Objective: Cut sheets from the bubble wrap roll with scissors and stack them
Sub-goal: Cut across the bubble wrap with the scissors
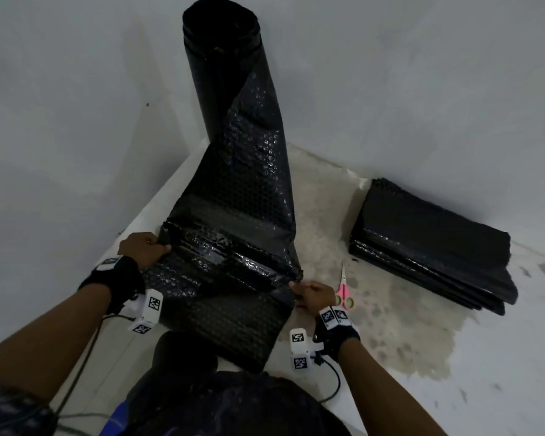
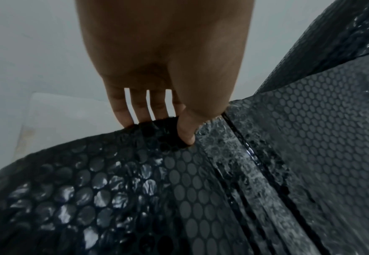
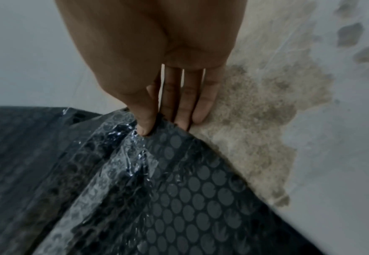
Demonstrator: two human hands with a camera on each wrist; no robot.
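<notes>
A black bubble wrap roll (image 1: pixel 224 67) stands upright in the corner, its loose sheet (image 1: pixel 239 196) running down across the floor toward me. A folded ridge crosses the sheet. My left hand (image 1: pixel 147 247) pinches the left end of that fold, thumb on top and fingers behind the sheet (image 2: pixel 200 181). My right hand (image 1: pixel 312 294) pinches the right end, thumb on the sheet (image 3: pixel 190 198) and fingers under its edge. Pink-handled scissors (image 1: pixel 343 294) lie on the floor just right of my right hand. A stack of cut black sheets (image 1: pixel 431 247) lies at the right.
White walls meet in the corner behind the roll. The floor (image 1: pixel 501 357) has a rough beige patch (image 1: pixel 390 325) where paint has worn off. A raised white ledge (image 1: pixel 170 190) runs along the left wall. Cables trail from both wrist cameras near my lap.
</notes>
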